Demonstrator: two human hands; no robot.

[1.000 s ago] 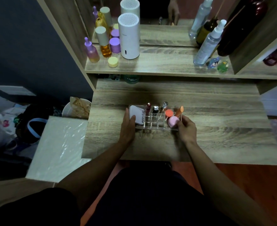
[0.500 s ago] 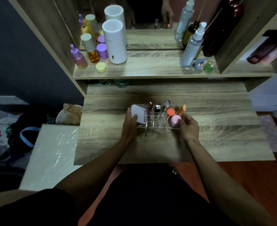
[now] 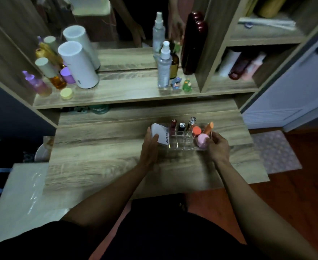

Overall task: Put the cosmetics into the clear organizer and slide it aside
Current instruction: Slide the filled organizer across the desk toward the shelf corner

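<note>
In the head view, the clear acrylic compartmented organizer [image 3: 182, 143] is sitting on the wood-grain dressing table [image 3: 102, 162], at about one o'clock from the frame's centre, and both hands are bracketing it so that it can travel as one piece. The left hand [image 3: 150, 149] is pressing against the nine o'clock end, fingers wrapping the white square compact case [image 3: 161, 135] standing there, probably to stop that tall piece from tipping. The right hand [image 3: 217, 147] is clamping the three o'clock end, fingers curling beside the round pink sponge [image 3: 202, 140], with the orange-capped tube [image 3: 208, 128] leaning at twelve o'clock of it and a coral round cap [image 3: 196, 130] just beside. A dark red lipstick [image 3: 173, 124], a black square-topped lipstick [image 3: 181, 127] and a clear-capped gloss tube [image 3: 191, 122] are standing upright in the far cells, held by the dividers. Loading looks finished to me; the slide aside is seemingly the step in hand
</note>
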